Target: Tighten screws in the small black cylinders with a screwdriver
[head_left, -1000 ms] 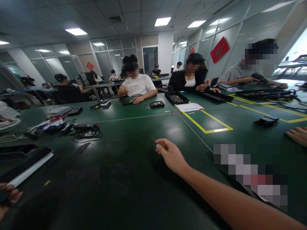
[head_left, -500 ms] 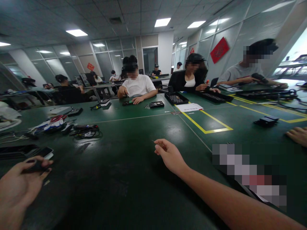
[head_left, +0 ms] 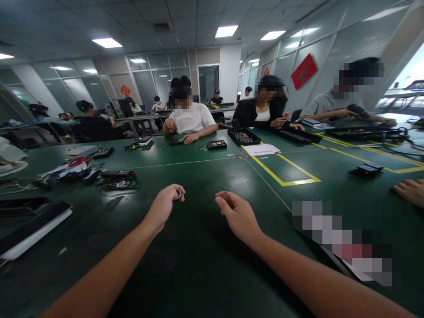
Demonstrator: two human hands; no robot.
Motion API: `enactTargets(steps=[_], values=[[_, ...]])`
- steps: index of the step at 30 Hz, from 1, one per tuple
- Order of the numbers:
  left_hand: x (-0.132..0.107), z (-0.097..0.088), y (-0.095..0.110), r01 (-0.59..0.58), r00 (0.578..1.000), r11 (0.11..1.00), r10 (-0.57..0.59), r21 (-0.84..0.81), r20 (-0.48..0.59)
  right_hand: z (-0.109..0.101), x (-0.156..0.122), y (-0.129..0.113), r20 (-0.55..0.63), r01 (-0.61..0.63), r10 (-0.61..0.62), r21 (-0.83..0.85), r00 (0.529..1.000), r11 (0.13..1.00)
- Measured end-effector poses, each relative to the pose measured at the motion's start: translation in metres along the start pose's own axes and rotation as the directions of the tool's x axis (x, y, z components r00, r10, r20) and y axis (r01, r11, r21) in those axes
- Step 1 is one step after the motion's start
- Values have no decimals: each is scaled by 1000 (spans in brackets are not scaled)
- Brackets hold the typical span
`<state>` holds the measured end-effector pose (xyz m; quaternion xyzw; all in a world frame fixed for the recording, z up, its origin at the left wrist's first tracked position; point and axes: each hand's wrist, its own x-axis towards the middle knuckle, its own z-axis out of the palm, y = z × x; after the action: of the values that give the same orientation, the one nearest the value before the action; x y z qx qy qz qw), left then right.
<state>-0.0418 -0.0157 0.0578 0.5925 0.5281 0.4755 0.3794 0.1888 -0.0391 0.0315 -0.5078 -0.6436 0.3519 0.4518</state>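
My left hand [head_left: 165, 201] is closed on a small round thing [head_left: 178, 193] with a pale ring-like rim and a dark middle; its kind is not clear. Facing it, a short gap to the right, is my right hand [head_left: 238, 212]. Its thumb and fingers pinch a small brownish, coil-like piece [head_left: 225, 195], mostly covered by the fingers. Both hands are above the green table [head_left: 195, 256], and the two held things are apart.
Left lie a black-and-white flat device [head_left: 39, 232] and a bundle of cables [head_left: 117, 180]. Yellow tape [head_left: 301, 181] marks the table beyond, near a white paper [head_left: 261, 149] and black trays [head_left: 244, 136]. Another person's hand [head_left: 409, 190] rests at right; co-workers sit opposite.
My left hand has swung from the far left to the middle, close to my right hand, carrying the small round thing. My right hand has stayed almost in place.
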Motion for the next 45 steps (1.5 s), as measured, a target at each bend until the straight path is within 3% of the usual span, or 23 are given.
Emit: enactTargets(steps=[4, 8, 12, 16, 22, 33, 39, 45], values=[[-1, 26, -21, -78, 990, 959, 42, 274, 137, 1, 0, 1, -27, 41, -42, -33, 999, 999], [-6, 29, -34, -182, 967, 900, 91, 397, 238, 1, 0, 2, -18, 24, -25, -84, 1000, 996], [-9, 27, -37, -196, 965, 893, 102, 405, 242, 0, -2, 2, -46, 36, -38, -54, 998, 998], [-9, 31, -43, -182, 977, 858, 101, 480, 190, 0, -4, 2, -105, 69, -60, 81, 993, 994], [-6, 34, -47, -245, 968, 869, 196, 429, 155, 1, -3, 4, -73, 82, -70, 181, 995, 980], [-8, 32, -49, -371, 928, 817, 310, 442, 205, 4, -4, 6, -57, 90, -86, 69, 995, 994], [-8, 32, -47, -394, 918, 783, 316, 480, 238, 3, -8, 5, 28, 165, -166, 53, 986, 985], [-8, 34, -45, -406, 914, 762, 321, 505, 249, 2, -8, 3, -79, 178, -177, -5, 981, 984]])
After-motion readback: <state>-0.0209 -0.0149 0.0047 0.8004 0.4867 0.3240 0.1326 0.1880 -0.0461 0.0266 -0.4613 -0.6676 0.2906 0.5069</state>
